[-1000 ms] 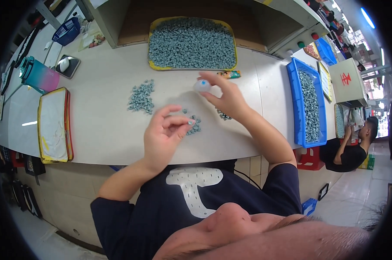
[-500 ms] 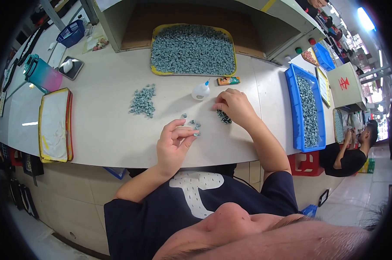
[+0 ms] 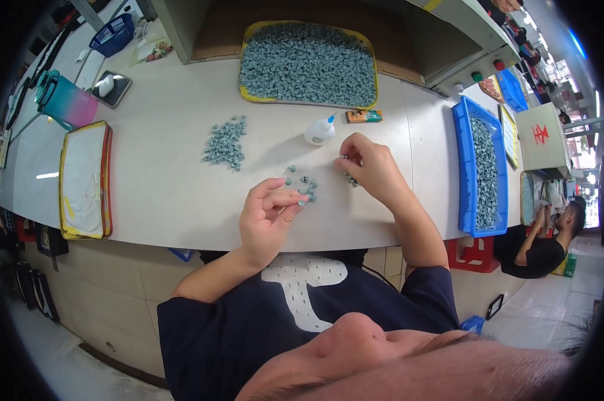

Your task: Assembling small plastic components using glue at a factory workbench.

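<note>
My left hand [image 3: 265, 212] is raised just above the table's near side, thumb and fingertips pinched on a small grey-green piece [image 3: 302, 202]. Right beside those fingertips lie several loose pieces [image 3: 305, 179] of the same kind. My right hand [image 3: 377, 170] is bent down to the table, with thumb and forefinger brought together. Whatever is between them is too small to make out. Under that hand a few darker small pieces [image 3: 353, 180] peek out, mostly covered. Beyond the hands stands a white squeeze bottle [image 3: 319, 133] with a blue tip.
A heap of grey-green pieces [image 3: 225, 143] lies left of the bottle. At the back is a yellow-rimmed tray [image 3: 265, 99] full of them; at right, a blue bin [image 3: 467, 187]. A small orange-green box [image 3: 364, 116], stacked trays [image 3: 85, 180] and a teal-pink bottle [image 3: 67, 100] also stand around.
The whole view has shifted slightly. More loose pieces show by my left fingertips. My right fingers have drawn together, and the dark pieces beneath that hand show less than before.
</note>
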